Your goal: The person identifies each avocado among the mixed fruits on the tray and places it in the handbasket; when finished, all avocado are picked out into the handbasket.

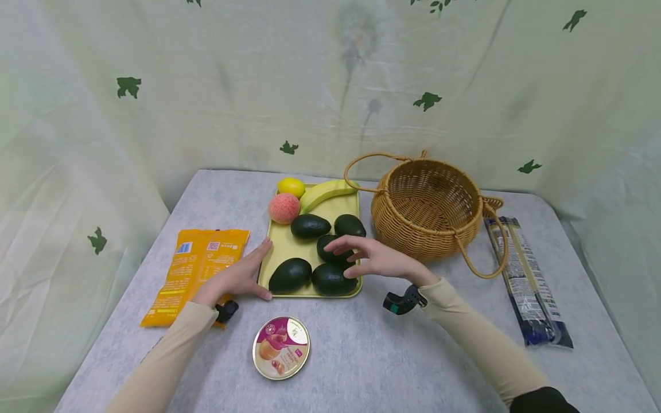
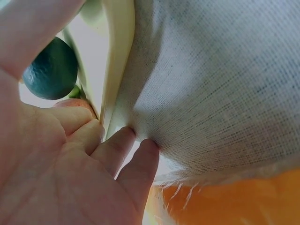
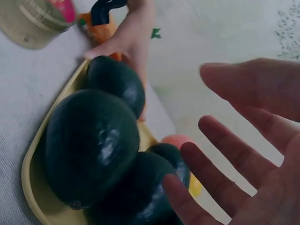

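My left hand rests at the left edge of a pale yellow tray, fingers extended along its side and thumb by the front corner. In the left wrist view, the fingertips reach the cloth beside the tray wall. Several dark green avocados lie on the tray. Over the right-hand ones hovers my right hand, its fingers spread and slightly bent, holding nothing. The right wrist view has a gap between these fingers and the nearest avocado. Behind them are a pink peach, a lemon and a banana.
A wicker basket with looped handles stands right of the tray, its interior bare. Farther right lies a long dark blue and silver packet. An orange bag lies under the left forearm's side; a round tin sits in front.
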